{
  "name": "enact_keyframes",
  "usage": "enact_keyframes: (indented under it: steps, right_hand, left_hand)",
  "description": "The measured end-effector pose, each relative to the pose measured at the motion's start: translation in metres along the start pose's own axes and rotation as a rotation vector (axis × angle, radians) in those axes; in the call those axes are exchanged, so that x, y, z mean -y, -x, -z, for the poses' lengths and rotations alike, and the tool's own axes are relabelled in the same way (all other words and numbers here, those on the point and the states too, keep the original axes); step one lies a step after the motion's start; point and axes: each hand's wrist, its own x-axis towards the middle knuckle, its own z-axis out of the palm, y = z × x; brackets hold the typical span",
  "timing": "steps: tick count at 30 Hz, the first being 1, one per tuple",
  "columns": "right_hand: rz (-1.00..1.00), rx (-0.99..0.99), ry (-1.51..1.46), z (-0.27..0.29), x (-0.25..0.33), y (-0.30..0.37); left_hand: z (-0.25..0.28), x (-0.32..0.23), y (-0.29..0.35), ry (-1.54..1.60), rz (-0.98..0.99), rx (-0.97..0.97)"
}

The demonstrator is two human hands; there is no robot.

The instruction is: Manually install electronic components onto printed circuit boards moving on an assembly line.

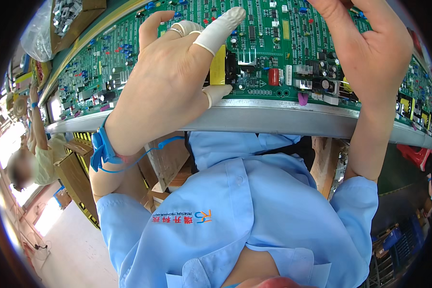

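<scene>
My left hand [170, 79] lies over a green circuit board [261, 48] crowded with small parts. White finger cots cover its thumb and some fingers, and the index finger stretches out across the board. Between thumb and index finger stands a yellow-taped transformer [218, 67]; the thumb tip rests by its base, and I cannot tell whether it presses on it. A blue wrist strap [103, 148] with a cord is round my left wrist. My right hand [372, 57] is raised over the right part of the boards; its fingertips are cut off by the upper edge, hiding anything held there.
A metal rail [269, 117] runs along the boards' near edge. More boards [101, 72] continue to the left. Far left are a cardboard box [77, 21] of metal parts and a clear plastic bag [36, 36]. Another person [43, 161] is at the left, beside brown cartons [77, 177].
</scene>
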Motion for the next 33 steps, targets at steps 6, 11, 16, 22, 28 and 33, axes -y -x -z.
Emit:
enact_keyframes:
  steps: [6, 11, 16, 22, 28, 33]
  right_hand:
    - [0.116, 0.006, -0.03, -0.007, -0.009, 0.004]
    - [0.057, -0.014, 0.032, -0.003, -0.005, 0.003]
    - [0.05, 0.002, 0.114, 0.001, -0.013, 0.011]
    - [-0.015, 0.102, 0.01, -0.013, -0.022, 0.012]
    - [-0.185, 0.151, 0.192, 0.019, -0.065, 0.031]
    - [-0.155, 0.166, 0.133, 0.021, -0.075, 0.023]
  left_hand:
    - [0.0, 0.0, -0.001, -0.02, 0.017, 0.034]
    - [0.008, 0.002, -0.014, -0.046, -0.006, 0.192]
    - [0.002, -0.003, -0.005, -0.086, -0.06, 0.003]
    - [0.005, -0.006, 0.04, -0.15, 0.058, -0.253]
    - [0.084, 0.043, 0.205, -0.583, 0.685, -0.484]
    - [0.126, 0.03, 0.436, -0.637, 1.704, -0.057]
